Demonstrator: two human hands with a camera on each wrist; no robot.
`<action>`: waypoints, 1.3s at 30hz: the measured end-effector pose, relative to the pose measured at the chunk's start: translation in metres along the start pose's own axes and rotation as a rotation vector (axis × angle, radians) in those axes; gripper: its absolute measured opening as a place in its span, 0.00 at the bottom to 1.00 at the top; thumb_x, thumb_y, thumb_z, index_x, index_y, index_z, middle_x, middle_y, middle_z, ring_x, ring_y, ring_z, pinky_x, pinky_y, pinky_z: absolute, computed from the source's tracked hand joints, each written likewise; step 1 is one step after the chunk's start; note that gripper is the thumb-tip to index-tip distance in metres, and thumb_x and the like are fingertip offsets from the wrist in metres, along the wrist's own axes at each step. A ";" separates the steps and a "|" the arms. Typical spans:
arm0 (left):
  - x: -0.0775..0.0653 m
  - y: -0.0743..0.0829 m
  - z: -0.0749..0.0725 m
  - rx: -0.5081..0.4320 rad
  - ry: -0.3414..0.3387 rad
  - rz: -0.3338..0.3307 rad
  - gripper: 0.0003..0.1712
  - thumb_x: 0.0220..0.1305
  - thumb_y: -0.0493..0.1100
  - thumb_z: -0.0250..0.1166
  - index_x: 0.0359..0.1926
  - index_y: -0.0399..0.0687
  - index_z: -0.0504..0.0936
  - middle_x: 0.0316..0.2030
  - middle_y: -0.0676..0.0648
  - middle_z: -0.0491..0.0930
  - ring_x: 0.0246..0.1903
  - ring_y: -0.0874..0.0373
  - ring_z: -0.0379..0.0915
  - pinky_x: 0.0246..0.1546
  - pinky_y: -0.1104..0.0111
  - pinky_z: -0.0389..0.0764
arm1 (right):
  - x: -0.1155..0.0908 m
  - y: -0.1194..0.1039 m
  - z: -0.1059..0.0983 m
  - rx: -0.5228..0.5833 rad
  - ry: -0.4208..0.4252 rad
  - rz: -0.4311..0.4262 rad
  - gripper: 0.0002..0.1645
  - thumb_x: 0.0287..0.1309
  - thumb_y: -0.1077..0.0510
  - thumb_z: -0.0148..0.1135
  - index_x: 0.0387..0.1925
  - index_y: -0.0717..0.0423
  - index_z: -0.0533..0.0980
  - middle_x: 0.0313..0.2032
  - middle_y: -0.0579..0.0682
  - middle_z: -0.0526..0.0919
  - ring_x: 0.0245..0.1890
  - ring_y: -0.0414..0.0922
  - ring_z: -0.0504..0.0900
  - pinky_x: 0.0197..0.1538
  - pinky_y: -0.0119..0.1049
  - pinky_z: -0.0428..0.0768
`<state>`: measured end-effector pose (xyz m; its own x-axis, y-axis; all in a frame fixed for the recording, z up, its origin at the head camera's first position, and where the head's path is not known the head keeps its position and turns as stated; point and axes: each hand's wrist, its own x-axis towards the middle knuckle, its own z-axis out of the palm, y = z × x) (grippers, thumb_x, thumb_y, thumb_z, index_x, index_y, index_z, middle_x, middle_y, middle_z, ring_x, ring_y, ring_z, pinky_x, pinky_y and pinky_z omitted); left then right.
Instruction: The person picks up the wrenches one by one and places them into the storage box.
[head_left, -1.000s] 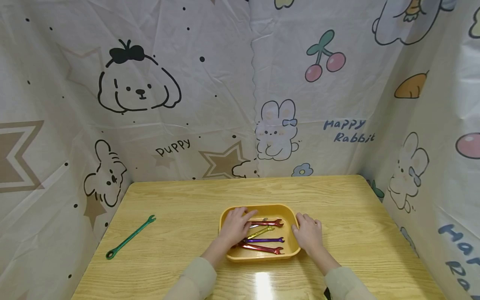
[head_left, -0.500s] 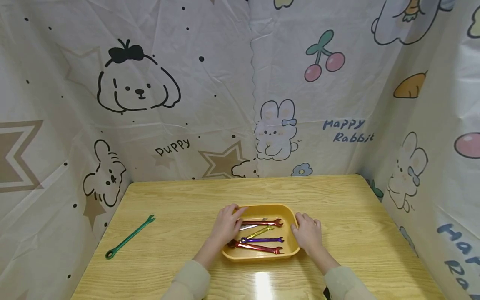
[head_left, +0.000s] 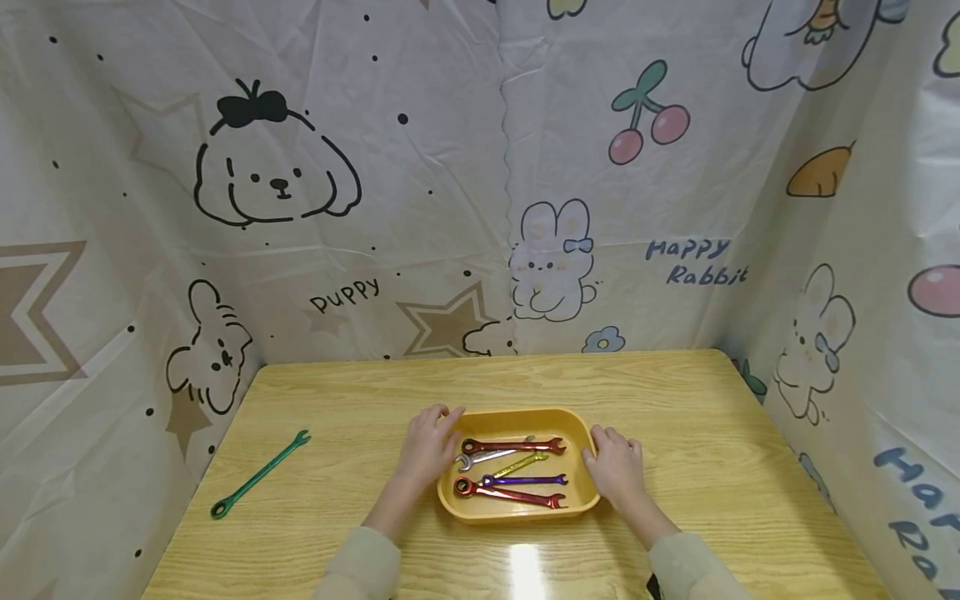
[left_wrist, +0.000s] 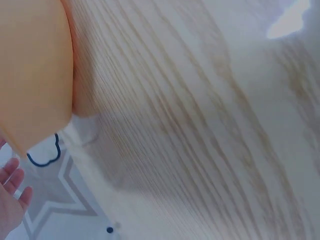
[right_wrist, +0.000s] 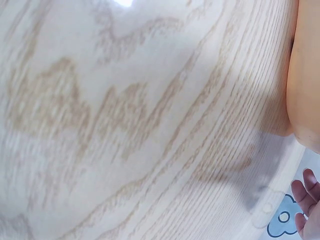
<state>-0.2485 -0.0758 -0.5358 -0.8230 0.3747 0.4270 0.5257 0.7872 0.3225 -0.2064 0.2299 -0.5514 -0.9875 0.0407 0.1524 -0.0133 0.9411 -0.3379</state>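
Observation:
A yellow tray (head_left: 517,515) stands mid-table with several wrenches in it: a red wrench (head_left: 517,447) at the back, a silver wrench (head_left: 486,457), a yellow wrench (head_left: 519,465), a purple wrench (head_left: 528,480) and another red wrench (head_left: 510,494) at the front. My left hand (head_left: 426,446) is at the tray's left end, fingers loosely bent by the rim, holding no wrench. At the right end my right hand (head_left: 617,467) holds the rim, thumb over its inner side. In both wrist views, fingertips show beyond the tray's outer wall (left_wrist: 35,65).
A green wrench (head_left: 258,475) lies slanted on the wooden table (head_left: 360,400), well to the left of the tray. Printed cloth (head_left: 450,167) hangs behind the table and along both sides. A bright reflection shows near the front.
My left hand has drawn left out of the tray to its left end, uncovering the ring ends of the wrenches. The right hand, tray and green wrench have kept their places.

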 end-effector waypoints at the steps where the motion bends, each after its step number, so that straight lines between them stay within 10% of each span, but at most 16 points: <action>1: -0.001 -0.002 -0.001 0.006 0.001 -0.008 0.25 0.55 0.38 0.65 0.56 0.49 0.74 0.42 0.45 0.72 0.45 0.49 0.68 0.50 0.54 0.68 | 0.000 0.000 0.000 0.000 -0.001 0.000 0.21 0.58 0.54 0.54 0.49 0.62 0.71 0.45 0.60 0.77 0.48 0.57 0.74 0.54 0.58 0.60; 39: -0.049 -0.077 -0.036 -0.091 0.050 -0.423 0.26 0.61 0.40 0.59 0.61 0.44 0.69 0.50 0.37 0.67 0.51 0.41 0.61 0.51 0.46 0.61 | -0.002 -0.001 0.005 0.015 -0.001 0.020 0.22 0.57 0.53 0.54 0.51 0.62 0.71 0.46 0.61 0.77 0.50 0.57 0.73 0.56 0.57 0.58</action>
<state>-0.2416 -0.1726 -0.5512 -0.9598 0.0026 0.2806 0.1630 0.8191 0.5500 -0.2050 0.2268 -0.5563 -0.9877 0.0590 0.1449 0.0038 0.9349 -0.3549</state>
